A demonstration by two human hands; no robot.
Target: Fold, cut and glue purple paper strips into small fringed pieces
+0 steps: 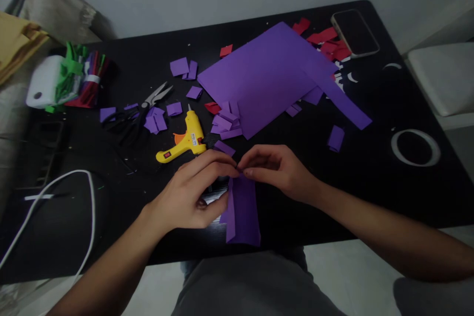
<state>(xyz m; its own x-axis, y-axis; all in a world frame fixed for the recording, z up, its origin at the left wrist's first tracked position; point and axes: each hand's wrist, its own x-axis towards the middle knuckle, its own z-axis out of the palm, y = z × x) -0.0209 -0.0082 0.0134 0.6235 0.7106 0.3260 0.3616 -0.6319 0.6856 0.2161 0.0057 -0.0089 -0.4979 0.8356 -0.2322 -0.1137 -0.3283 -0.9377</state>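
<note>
The left hand [196, 187] is curled, its thumb on the left edge of a folded purple paper [245, 212] and its fingertips at the top edge, so it has hold of that corner. The right hand [277, 170] has its thumb and index finger nearly closed at the same top edge, the tips meeting the left hand's; they seem to pinch the paper, though the exact grip is hidden. The folded paper stands out toward the person, near the front edge of the black table [333, 217]. Just beyond the left hand lies a yellow glue gun [187, 140], its nozzle pointing away. Left of it, black-handled scissors [146, 104] lie open over small purple pieces [155, 121]. A large purple sheet [255, 84] spreads ahead of the hands, with a pile of cut pieces [226, 121] at its near left edge and a long purple strip [346, 101] across its right corner. Farther right are red scraps [335, 49], a phone [355, 32] and a white ring [395, 147]. At far left rest a tied bundle [92, 79] and a white cable [92, 207].
</note>
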